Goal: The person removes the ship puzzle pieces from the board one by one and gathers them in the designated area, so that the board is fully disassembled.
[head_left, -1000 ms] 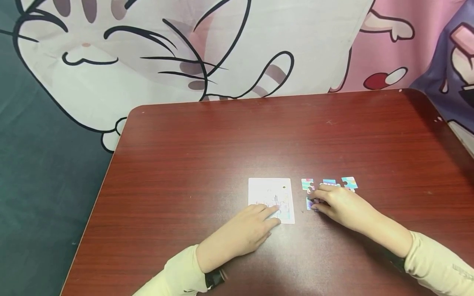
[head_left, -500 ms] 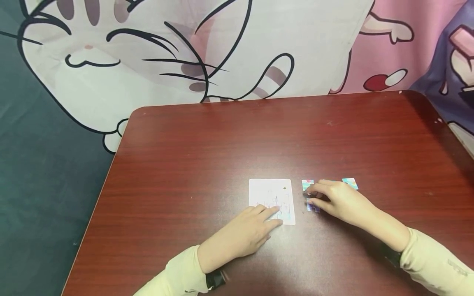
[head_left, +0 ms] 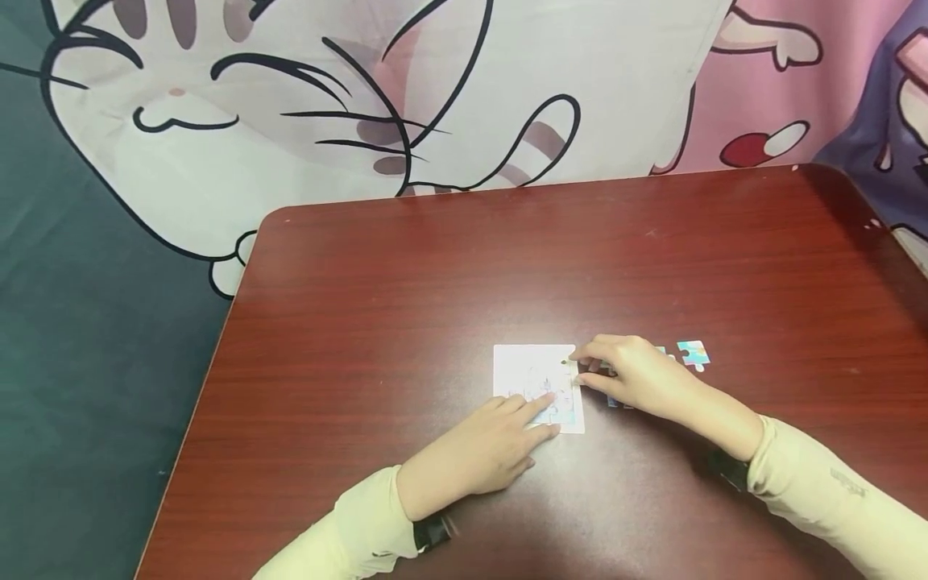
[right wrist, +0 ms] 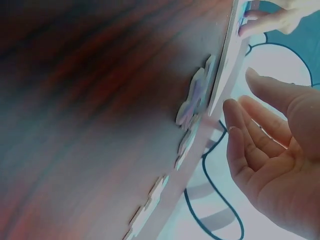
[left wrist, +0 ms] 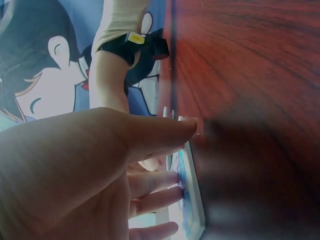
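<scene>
A white square puzzle board with faint drawn outlines lies on the table. My left hand rests on its lower part, fingers spread and fairly straight; the left wrist view shows the fingertips against the board. At the board's upper right edge is my right hand, thumb and fingertips bent toward each other. The right wrist view shows a gap between them; I cannot tell whether a piece is held. Beneath and beside that hand lie several loose jigsaw pieces, including a blue-and-white one and a purplish one.
The pieces lie on a reddish-brown wooden table, right of the board. Behind the far edge hangs a cloth printed with a cat. Dark bands with small devices circle both wrists.
My right hand has moved left from over the loose pieces to the board's upper right edge. My left hand stays on the board. The view has shifted slightly.
</scene>
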A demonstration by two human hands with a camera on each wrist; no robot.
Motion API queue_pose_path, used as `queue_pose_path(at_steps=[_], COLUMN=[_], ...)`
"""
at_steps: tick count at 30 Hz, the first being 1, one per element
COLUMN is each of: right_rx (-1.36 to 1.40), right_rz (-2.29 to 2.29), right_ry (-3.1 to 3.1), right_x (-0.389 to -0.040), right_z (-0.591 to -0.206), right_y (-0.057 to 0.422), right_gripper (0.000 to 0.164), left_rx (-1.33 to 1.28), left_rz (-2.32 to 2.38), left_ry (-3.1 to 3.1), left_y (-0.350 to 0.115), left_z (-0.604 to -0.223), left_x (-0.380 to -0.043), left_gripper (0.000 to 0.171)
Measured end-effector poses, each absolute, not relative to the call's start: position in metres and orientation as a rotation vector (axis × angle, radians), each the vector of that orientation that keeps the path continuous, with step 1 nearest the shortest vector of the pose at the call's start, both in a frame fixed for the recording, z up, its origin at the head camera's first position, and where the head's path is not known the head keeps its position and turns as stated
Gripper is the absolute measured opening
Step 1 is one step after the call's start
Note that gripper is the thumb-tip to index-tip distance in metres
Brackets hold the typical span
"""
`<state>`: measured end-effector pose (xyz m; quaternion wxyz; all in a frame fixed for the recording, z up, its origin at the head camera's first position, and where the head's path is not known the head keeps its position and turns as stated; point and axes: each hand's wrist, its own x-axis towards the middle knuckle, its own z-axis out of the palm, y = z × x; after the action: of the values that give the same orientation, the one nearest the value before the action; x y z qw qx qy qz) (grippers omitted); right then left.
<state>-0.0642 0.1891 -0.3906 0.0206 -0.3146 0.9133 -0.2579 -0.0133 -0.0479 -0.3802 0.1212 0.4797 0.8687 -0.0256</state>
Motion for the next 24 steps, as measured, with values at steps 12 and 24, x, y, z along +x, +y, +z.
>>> queue_pose_path(at_steps=[12,24], right_rx=[-1.059,-1.079], right_rz=[-0.665,-0.558], right_ry=[2.763,2.779], right_x=[-0.073,-0.075], right_z=[-0.392,-0.392], right_y=[0.164,0.147], right_gripper=[0.026,0.031], left_rx=[1.429,1.434], left_rz=[-0.129,-0.127], left_ry=[2.548,2.57], left_y=[-0.045,-0.046], left_z=[-0.379,-0.381], left_x=[-0.014,-0.012], left_gripper=[0.05,0.05])
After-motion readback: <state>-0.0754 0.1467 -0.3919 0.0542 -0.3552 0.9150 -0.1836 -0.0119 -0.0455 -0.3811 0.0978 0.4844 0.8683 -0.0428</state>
